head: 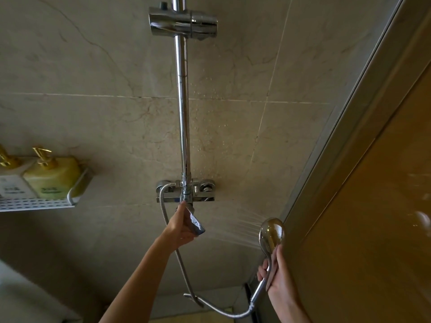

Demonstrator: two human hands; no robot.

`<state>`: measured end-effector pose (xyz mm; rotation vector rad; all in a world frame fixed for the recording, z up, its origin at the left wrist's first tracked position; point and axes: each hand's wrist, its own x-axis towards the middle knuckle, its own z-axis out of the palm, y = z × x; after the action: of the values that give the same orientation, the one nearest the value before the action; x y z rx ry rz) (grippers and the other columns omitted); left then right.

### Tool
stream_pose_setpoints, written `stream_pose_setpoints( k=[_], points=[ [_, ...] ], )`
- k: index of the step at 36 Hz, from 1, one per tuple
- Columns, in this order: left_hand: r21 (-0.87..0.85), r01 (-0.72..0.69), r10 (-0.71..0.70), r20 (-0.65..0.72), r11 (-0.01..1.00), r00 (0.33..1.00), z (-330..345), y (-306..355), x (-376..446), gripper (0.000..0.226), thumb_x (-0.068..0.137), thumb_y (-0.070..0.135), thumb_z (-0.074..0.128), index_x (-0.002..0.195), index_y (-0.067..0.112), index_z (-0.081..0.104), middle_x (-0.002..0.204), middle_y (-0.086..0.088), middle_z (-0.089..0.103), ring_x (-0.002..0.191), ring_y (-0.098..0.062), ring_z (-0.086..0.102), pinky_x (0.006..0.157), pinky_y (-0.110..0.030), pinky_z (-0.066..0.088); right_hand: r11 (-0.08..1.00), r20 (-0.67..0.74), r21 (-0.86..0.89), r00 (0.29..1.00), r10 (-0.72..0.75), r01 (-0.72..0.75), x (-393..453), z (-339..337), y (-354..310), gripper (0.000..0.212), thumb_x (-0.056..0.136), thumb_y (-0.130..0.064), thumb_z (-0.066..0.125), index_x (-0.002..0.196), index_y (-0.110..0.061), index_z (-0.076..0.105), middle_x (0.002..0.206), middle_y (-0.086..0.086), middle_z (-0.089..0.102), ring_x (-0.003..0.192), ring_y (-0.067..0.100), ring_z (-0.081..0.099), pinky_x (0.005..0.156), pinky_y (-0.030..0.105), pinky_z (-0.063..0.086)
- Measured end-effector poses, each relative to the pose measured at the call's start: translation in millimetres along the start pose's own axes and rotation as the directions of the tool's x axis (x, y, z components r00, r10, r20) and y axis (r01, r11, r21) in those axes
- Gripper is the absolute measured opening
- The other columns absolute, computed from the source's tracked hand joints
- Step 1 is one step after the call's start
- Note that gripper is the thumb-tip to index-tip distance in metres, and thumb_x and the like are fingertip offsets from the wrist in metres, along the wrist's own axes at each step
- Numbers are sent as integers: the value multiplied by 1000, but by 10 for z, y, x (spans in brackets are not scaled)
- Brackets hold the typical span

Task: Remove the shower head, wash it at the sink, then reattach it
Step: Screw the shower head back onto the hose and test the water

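Both hands busy: my right hand (281, 276) grips the shower head (272, 231) by its handle, spraying left at the wall, while my left hand (184, 226) holds the lever (195, 223) under the mixer (185, 191)

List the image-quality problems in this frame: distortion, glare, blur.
Head view: wide-angle lens bows the tile seams and door frame; bright glare on the chrome bracket and shower head; the pump bottles and lower-left corner are soft; spray is streaked.
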<state>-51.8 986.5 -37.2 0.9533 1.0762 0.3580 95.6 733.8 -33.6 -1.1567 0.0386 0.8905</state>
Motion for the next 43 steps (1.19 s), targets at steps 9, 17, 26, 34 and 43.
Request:
stream_pose_setpoints(
  k=[9,17,26,34,43],
  points=[
    [-7,14,-14,-4,1000,1000,-7,-21,-1,69,83,75,45,72,8,54,65,-18,66,64,-30,65,55,-28,52,1000,-1,-16,1000,-3,3,44,-15,11,44,81,-59,54,60,-20,62,55,3,46,46,17,38,56,34,31],
    [-40,0,2,50,999,999,-17,-15,-59,64,85,75,43,63,15,41,74,-7,49,61,-22,48,54,-26,39,999,16,-41,1000,6,-5,94,-69,31,49,83,-60,53,67,-15,62,52,3,46,42,16,40,55,34,32],
    [-19,-17,18,42,1000,999,-6,-17,-79,63,86,75,40,63,16,41,74,-8,47,61,-21,46,47,-24,41,999,34,-38,999,1,0,83,-11,-7,46,83,-58,53,87,-12,61,53,3,45,45,16,38,55,34,31],
    [-48,5,-3,42,999,999,-16,-10,-59,65,86,73,42,66,12,48,74,-10,51,63,-24,51,44,-24,49,998,39,-57,999,23,-21,95,-12,-28,49,84,-59,53,88,-11,61,55,4,44,49,17,37,57,35,32],
    [-29,26,-24,49,999,999,-19,1,-47,66,87,74,40,67,12,48,77,-11,55,68,-26,55,50,-24,47,999,49,-43,999,6,-4,131,-66,-20,49,78,-61,55,65,-15,65,52,4,46,42,16,40,55,34,32]
  ],
)
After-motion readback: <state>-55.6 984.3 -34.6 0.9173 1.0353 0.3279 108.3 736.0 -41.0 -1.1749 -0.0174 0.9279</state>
